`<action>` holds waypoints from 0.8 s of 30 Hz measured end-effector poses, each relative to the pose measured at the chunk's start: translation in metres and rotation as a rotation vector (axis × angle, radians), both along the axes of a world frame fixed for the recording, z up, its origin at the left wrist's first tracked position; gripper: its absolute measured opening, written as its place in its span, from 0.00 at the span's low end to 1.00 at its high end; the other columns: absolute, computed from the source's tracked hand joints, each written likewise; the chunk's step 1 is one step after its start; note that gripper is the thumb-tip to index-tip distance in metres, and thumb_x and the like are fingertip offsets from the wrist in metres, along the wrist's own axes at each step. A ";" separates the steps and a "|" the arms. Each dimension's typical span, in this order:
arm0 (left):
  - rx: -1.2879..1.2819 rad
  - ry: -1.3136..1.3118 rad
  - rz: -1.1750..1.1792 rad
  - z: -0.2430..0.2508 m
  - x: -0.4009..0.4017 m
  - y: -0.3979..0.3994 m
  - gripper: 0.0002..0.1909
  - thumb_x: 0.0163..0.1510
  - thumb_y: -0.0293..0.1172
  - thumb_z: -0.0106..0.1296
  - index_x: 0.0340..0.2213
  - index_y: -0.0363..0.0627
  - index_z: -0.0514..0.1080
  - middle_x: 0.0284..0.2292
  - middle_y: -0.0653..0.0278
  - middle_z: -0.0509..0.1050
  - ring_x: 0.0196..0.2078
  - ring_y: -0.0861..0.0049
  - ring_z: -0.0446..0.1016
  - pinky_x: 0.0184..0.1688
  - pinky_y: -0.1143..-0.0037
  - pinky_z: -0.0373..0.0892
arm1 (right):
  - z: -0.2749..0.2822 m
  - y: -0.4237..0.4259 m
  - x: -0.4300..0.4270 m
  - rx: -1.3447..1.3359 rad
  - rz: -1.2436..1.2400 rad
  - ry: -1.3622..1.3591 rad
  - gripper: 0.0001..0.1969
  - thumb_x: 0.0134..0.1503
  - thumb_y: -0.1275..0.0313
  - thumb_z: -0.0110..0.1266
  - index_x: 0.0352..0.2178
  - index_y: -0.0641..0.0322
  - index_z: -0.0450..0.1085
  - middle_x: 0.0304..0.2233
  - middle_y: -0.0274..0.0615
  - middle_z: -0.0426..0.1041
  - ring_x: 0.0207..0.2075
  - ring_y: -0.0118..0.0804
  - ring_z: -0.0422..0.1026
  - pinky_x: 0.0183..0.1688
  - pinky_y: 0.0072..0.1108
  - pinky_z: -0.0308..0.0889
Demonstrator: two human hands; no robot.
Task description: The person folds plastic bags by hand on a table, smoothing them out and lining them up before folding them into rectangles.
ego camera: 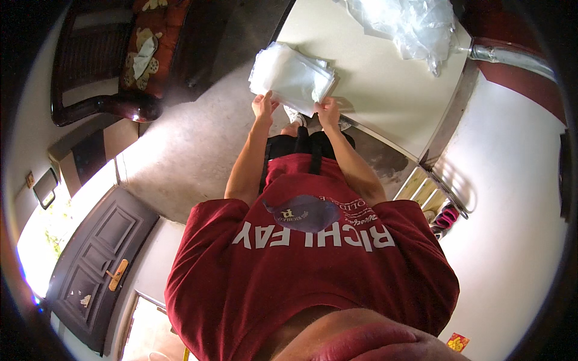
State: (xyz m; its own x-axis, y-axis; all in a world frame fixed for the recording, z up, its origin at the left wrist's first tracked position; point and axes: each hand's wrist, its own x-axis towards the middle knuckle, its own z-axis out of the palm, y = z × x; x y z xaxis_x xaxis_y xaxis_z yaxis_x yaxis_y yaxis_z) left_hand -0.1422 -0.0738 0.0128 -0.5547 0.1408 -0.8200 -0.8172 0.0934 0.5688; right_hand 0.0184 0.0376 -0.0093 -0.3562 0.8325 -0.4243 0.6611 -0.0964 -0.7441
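A stack of clear plastic bags (289, 74) spreads across the near left corner of a pale tabletop (384, 99), partly overhanging its edge. My left hand (264, 107) pinches the stack's near left edge between thumb and fingers. At the near right corner, my right hand (328, 112) grips the plastic the same way. The sheets are slightly fanned, and glare washes out their upper left part. Farther back on the table lies a loose heap of crumpled clear plastic (413, 29).
A dark wooden seat (131, 108) with a patterned red cushion (169, 31) stands at the left. A grey door (99, 261) is at the lower left. To the right are a silvery pipe (510, 57), a white wall (510, 180) and a slatted rack (415, 182) with shoes beside it.
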 end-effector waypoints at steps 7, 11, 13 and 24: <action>-0.556 0.966 -0.446 0.064 0.010 0.016 0.17 0.37 0.26 0.51 0.31 0.34 0.62 0.40 0.45 0.55 0.46 0.58 0.53 0.46 0.65 0.52 | 0.059 0.006 -0.005 0.493 0.376 0.082 0.13 0.42 0.75 0.49 0.33 0.64 0.61 0.40 0.48 0.60 0.44 0.47 0.57 0.43 0.31 0.55; -0.525 1.357 -1.122 0.067 0.003 0.032 0.22 0.40 0.29 0.49 0.40 0.51 0.62 0.46 0.56 0.53 0.50 0.59 0.50 0.52 0.60 0.46 | 0.069 -0.003 -0.016 0.627 0.687 -0.140 0.19 0.42 0.75 0.47 0.40 0.58 0.61 0.51 0.45 0.49 0.52 0.48 0.49 0.51 0.36 0.48; -0.639 1.433 -1.306 0.052 -0.002 0.030 0.24 0.41 0.33 0.48 0.43 0.51 0.61 0.50 0.58 0.50 0.53 0.59 0.46 0.54 0.57 0.40 | 0.059 0.000 -0.016 0.590 0.705 -0.172 0.19 0.43 0.75 0.47 0.41 0.58 0.61 0.53 0.42 0.44 0.54 0.47 0.44 0.52 0.37 0.46; -0.534 1.281 -1.206 0.027 -0.023 0.011 0.23 0.41 0.31 0.47 0.43 0.46 0.60 0.50 0.60 0.52 0.52 0.62 0.48 0.50 0.62 0.48 | 0.023 0.024 -0.029 -0.015 -0.164 0.091 0.24 0.35 0.65 0.59 0.31 0.70 0.60 0.16 0.44 0.66 0.20 0.39 0.67 0.26 0.24 0.63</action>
State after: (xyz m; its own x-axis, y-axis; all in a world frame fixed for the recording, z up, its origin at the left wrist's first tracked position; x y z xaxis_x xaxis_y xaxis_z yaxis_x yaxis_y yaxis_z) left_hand -0.1654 -0.0633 0.0393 -0.6080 0.7861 -0.1107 0.6832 0.5892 0.4313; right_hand -0.0111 0.0615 0.0134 -0.2542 0.8764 -0.4090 0.5655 -0.2084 -0.7980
